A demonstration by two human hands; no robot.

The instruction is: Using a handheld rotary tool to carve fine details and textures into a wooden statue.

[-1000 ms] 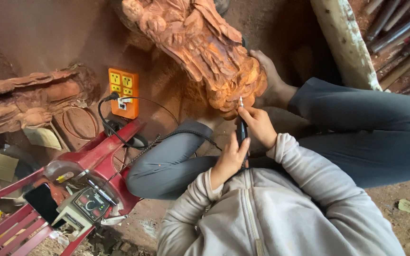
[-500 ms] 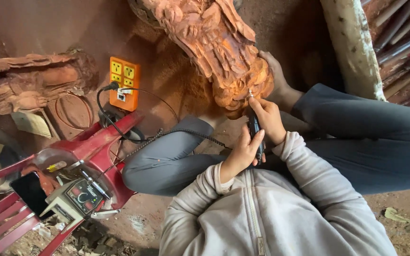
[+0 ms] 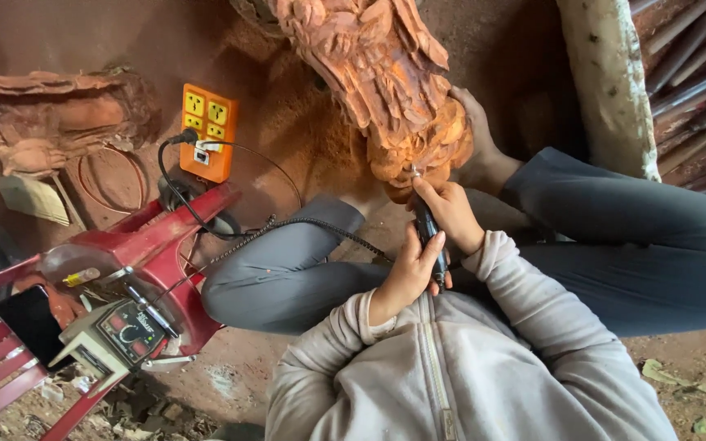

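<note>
Closest to the camera, a pale grey zipped jacket (image 3: 459, 384) fills the bottom of the view, its two sleeves reaching up toward the work. Just beyond the cuffs, the left hand (image 3: 410, 273) is curled around the lower part of a slim dark rotary handpiece (image 3: 431, 241), fingers pressed together on its barrel. The right hand (image 3: 449, 211) pinches the same tool higher up, near its tip, so that both hands touch each other along the tool. A dark ribbed flexible shaft (image 3: 304, 229) runs from the handpiece leftward across the person's left knee, which is clad in grey trousers (image 3: 288, 269).

The tool's small bit meets the lower end of a reddish-orange wood carving (image 3: 386, 82), a tall piece with deep, layered relief that rises out of the top of the view. A bare foot (image 3: 484, 147) rests against the carving's right side.

To the left, a red metal stand (image 3: 149, 245) carries a small control box with a dial (image 3: 120, 335) and a dark phone (image 3: 34, 322). Farther back on the dusty floor lies an orange power strip (image 3: 207, 131) with a black plug in it, beside another carved wooden piece (image 3: 42, 122). At the far right stands a pale post (image 3: 610, 82).
</note>
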